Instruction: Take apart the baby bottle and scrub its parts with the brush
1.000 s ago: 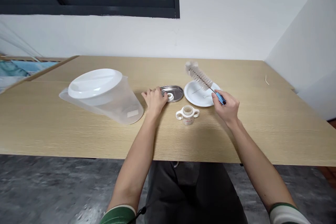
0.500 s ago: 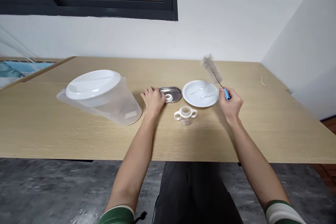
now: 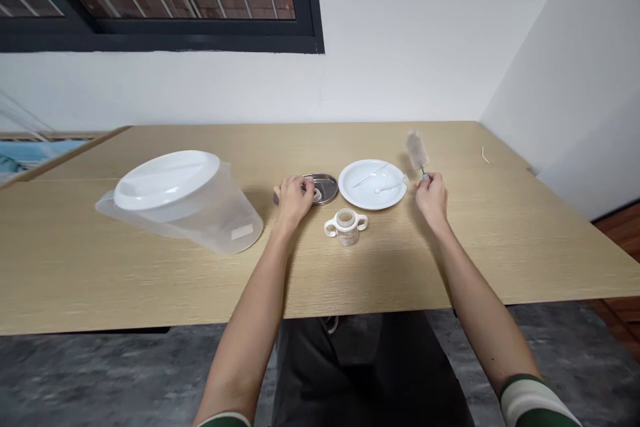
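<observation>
My right hand (image 3: 432, 201) is closed round the blue handle of a bottle brush (image 3: 416, 149), whose pale bristles point up and away, right of a white plate (image 3: 349, 193). A thin wire-like brush (image 3: 370, 175) and a small white spoon-like piece (image 3: 389, 187) lie on that plate. Over the left part of an oval metal tray (image 3: 327, 181), my left hand (image 3: 294, 197) has its fingers curled in, right beside a small white ring (image 3: 317, 195). Whether they grip anything is hidden. A small clear bottle with two white handles (image 3: 347, 230) stands upright in front of the tray and plate.
A large translucent pitcher (image 3: 220, 213) with a white lid (image 3: 167, 180) stands to the left. A thin white bent piece (image 3: 485, 155) lies at the far right of the wooden table (image 3: 150, 287). Behind are a white wall and a dark-framed window (image 3: 210, 33).
The bottle brush has swung from leaning left to pointing more away from me. My left hand has shifted slightly right over the tray, fingers more curled. The camera view has tilted up a little.
</observation>
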`<state>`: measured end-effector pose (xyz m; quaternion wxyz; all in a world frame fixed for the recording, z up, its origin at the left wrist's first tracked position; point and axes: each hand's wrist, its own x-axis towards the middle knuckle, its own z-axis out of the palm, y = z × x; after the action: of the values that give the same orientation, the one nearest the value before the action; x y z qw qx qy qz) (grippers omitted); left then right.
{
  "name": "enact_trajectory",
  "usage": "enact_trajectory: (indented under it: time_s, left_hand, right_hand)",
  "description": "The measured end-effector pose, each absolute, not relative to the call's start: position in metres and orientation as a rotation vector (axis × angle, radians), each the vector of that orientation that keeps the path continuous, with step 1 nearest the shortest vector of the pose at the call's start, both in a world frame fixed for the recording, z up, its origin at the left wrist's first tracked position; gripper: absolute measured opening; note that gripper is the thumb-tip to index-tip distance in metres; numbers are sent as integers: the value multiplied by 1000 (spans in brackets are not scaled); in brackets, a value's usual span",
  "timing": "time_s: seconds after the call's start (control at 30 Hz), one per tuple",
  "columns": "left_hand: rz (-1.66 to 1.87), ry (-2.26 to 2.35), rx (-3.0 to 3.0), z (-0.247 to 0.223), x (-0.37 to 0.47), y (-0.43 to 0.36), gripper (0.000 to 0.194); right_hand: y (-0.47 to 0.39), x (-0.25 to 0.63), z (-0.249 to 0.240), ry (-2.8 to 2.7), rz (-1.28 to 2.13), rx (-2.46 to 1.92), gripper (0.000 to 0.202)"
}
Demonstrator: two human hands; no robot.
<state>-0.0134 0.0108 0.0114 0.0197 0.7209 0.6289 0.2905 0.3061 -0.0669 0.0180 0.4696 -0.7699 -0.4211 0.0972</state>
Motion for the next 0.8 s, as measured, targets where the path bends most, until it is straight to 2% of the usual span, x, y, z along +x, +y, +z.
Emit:
enact_trajectory:
  time_s: [0.4, 0.8]
  left_hand:
    - [881, 1782, 2334, 12, -5, 6, 33]
    - [893, 1748, 2339, 14, -3, 5, 34]
  right_hand:
    - [-78, 302, 18, -1271, 333, -2265, 34]
    - [-80, 289, 7, -1480, 306, -2174, 31]
